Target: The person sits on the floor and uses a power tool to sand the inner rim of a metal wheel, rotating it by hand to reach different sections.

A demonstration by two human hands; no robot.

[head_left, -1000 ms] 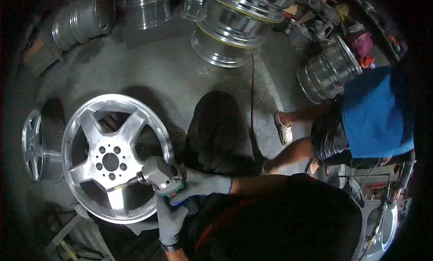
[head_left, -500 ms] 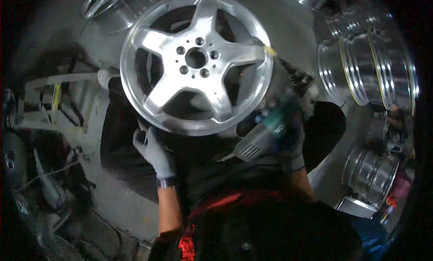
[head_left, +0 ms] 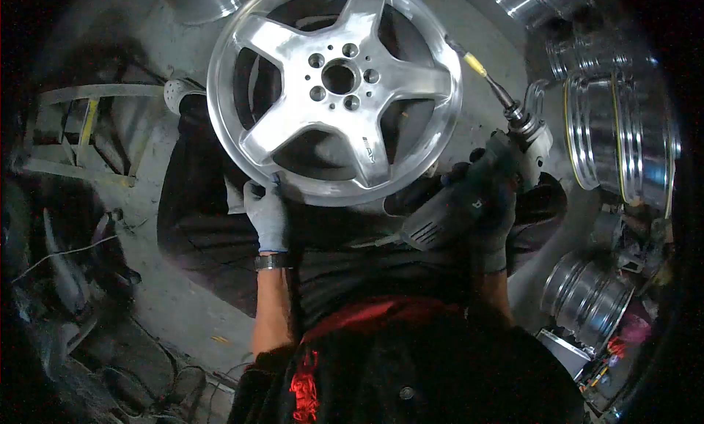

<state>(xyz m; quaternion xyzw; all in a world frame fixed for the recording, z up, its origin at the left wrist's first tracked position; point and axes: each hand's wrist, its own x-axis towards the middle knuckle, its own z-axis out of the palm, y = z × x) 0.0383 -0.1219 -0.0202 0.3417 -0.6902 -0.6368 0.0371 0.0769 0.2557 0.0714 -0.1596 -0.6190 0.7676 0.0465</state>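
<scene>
Wheel (head_left: 330,110) top cut by frame edge; spoke lettering too small to read. Left hand (head_left: 265,215) fingers hidden behind rim. Right hand (head_left: 490,208) dark, merges w/ grinder (head_left: 440,219).

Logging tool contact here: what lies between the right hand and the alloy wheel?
In the head view, the grinder held by the right hand spans it; its yellow-banded shaft points at the rim of the wheel. Contact is unclear.

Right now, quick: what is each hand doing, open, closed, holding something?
Left hand: closed on the lower rim of the silver five-spoke alloy wheel.
Right hand: closed around the grey handheld power grinder.
</scene>
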